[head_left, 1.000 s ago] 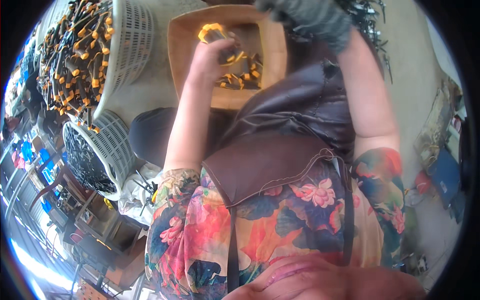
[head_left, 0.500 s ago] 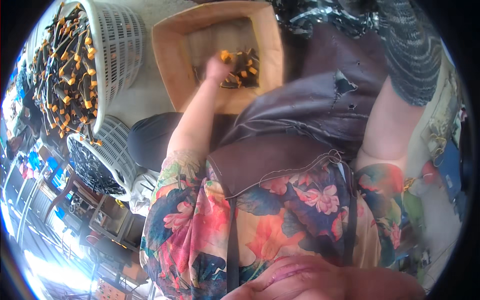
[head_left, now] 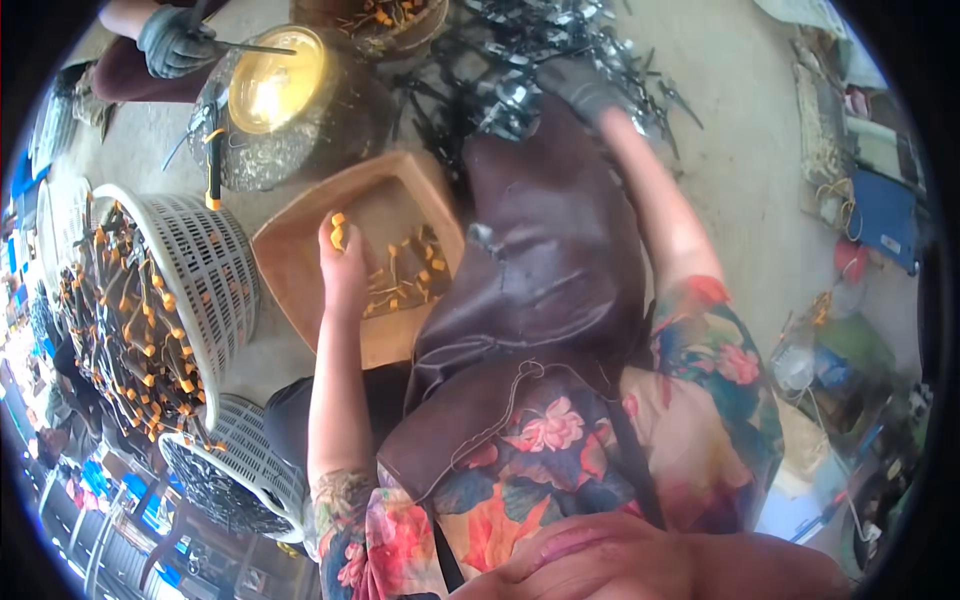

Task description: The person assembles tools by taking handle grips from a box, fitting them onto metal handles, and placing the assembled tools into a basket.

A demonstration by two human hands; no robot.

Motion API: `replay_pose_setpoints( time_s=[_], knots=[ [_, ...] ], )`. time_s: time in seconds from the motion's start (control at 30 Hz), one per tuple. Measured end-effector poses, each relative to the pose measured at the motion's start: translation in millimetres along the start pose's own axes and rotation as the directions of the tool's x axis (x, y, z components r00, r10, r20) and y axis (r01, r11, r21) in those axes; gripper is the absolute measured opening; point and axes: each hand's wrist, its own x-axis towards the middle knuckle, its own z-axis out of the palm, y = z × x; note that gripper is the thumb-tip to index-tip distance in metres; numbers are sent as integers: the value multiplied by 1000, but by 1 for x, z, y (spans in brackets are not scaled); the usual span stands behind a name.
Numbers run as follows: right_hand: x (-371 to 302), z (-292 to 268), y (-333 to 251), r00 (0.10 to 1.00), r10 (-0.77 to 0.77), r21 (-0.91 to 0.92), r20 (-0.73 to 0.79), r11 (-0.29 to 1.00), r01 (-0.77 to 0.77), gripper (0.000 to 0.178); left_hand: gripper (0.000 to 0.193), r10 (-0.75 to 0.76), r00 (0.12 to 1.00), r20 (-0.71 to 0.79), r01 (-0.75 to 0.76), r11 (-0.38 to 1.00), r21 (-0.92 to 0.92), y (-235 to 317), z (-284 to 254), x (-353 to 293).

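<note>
My left hand (head_left: pixel 342 262) is bare and closed around a small yellow-orange piece (head_left: pixel 338 232), above a tan, square-sided box (head_left: pixel 290 232). Inside that box lie several black parts with orange ends (head_left: pixel 405 275). My right hand (head_left: pixel 585 92), in a dark grey glove, reaches forward to a heap of black and shiny metal parts (head_left: pixel 515 100) on the floor. Its fingers are blurred among the heap, so I cannot tell what they hold. A dark brown apron (head_left: pixel 550 250) covers my lap between the two arms.
At left stands a white basket (head_left: pixel 200 260) full of black-and-orange parts, with a smaller basket (head_left: pixel 240 440) of black pieces nearer me. Beyond the box is a round block with a yellow top (head_left: pixel 275 80). Another person's gloved hand (head_left: pixel 175 42) holds a rod there.
The view has swung to the right and forward, bringing the metal heap and the other person into sight. My right arm has stretched out; my left hand has lifted from the parts in the box.
</note>
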Motion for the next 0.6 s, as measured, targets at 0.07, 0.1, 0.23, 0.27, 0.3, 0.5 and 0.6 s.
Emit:
replay_pose_setpoints(
  time_s=[0.07, 0.1, 0.23, 0.27, 0.3, 0.5, 0.6],
  knots=[
    [38, 48, 22, 994, -39, -101, 100, 994, 50, 37, 33, 36, 997, 66, -37, 999, 12, 22, -9, -11],
    [54, 57, 15, 984, -6, -199, 177, 979, 42, 37, 37, 63, 990, 129, -67, 997, 29, 32, -15, -16],
    [57, 84, -32, 939, 224, -278, 260, 949, -149, 40, 35, -17, 985, 170, 23, 999, -29, 54, -31, -34],
    [55, 86, -36, 937, 234, -275, 259, 948, -161, 42, 35, -16, 987, 162, 21, 999, -31, 49, -34, -32],
    [53, 86, -35, 939, 223, -277, 262, 949, -148, 43, 35, -33, 987, 159, 46, 996, -79, 43, -34, -28],
    [39, 59, -10, 950, 141, -216, 278, 973, -81, 52, 33, -21, 984, 177, 57, 979, -196, 62, -12, -28],
    [26, 33, 4, 973, 130, -230, 192, 970, -85, 52, 26, 2, 981, 194, 49, 965, -257, 61, -19, -28]
  ],
)
